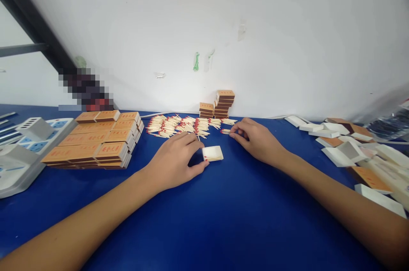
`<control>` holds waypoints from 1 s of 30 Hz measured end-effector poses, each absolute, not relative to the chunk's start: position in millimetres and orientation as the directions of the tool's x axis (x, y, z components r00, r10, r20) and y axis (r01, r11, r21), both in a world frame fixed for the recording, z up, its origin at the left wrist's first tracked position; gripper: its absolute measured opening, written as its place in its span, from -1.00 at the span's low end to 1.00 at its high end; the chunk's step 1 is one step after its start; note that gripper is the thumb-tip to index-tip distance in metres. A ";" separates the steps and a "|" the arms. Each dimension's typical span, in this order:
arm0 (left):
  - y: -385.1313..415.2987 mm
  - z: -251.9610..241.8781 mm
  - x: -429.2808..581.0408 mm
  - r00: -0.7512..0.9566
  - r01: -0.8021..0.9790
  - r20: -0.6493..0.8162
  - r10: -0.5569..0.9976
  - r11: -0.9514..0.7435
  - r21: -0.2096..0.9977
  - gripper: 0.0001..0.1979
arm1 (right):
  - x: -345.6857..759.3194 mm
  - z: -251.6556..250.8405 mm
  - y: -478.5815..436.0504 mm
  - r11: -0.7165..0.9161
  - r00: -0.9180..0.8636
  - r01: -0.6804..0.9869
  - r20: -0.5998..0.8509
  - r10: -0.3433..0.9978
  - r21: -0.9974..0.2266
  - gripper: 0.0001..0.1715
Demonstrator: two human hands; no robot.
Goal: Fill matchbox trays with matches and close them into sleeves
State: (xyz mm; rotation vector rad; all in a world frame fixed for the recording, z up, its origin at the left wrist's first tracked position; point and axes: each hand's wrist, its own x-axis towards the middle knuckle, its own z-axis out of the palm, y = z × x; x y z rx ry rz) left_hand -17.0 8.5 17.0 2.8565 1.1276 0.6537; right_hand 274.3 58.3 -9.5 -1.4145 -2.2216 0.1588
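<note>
A small white matchbox tray (pixel 213 153) lies on the blue table (pixel 223 220) with a few matches inside. My left hand (pixel 175 160) rests beside it, thumb and fingers closed against the tray's left side. My right hand (pixel 255 139) reaches to the right end of a spread of red-tipped matches (pixel 185 126), its fingers pinched on a few of them.
A block of stacked orange matchboxes (pixel 96 141) stands at the left, with white power strips (pixel 28 143) beyond it. Two short stacks of orange boxes (pixel 220 105) sit against the white wall. Loose white trays and orange sleeves (pixel 358 151) crowd the right side.
</note>
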 end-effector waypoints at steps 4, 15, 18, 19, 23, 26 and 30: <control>8.4 16.9 -16.7 0.654 0.657 0.374 0.658 -0.739 0.149 -0.76 | 274.3 -11.9 60.6 0.463 -0.343 0.802 0.343 0.875 -0.378 -0.85; 8.5 16.3 -16.5 0.656 0.656 0.361 0.663 -0.737 0.163 -0.74 | 272.6 -11.7 58.9 0.492 -0.366 0.798 0.368 0.855 -0.349 -0.85; 9.2 17.4 -17.1 0.653 0.658 0.368 0.663 -0.736 0.158 -0.74 | 272.6 -12.5 60.1 0.477 -0.355 0.805 0.359 0.863 -0.352 -0.86; 9.6 17.5 -17.4 0.651 0.660 0.367 0.664 -0.735 0.157 -0.74 | 272.9 -12.9 60.5 0.471 -0.352 0.808 0.352 0.867 -0.353 -0.86; 11.5 15.6 -18.9 0.644 0.671 0.368 0.671 -0.726 0.149 -0.74 | 272.3 -10.8 58.8 0.484 -0.385 0.811 0.321 0.865 -0.329 -0.84; 12.9 13.2 -19.0 0.634 0.678 0.381 0.673 -0.721 0.144 -0.73 | 265.6 -3.5 50.3 0.518 -0.420 0.796 0.331 0.845 -0.313 -0.84; 12.3 13.1 -17.3 0.638 0.682 0.373 0.674 -0.719 0.132 -0.73 | 246.5 7.7 29.4 0.595 -0.487 0.757 0.374 0.790 -0.270 -0.84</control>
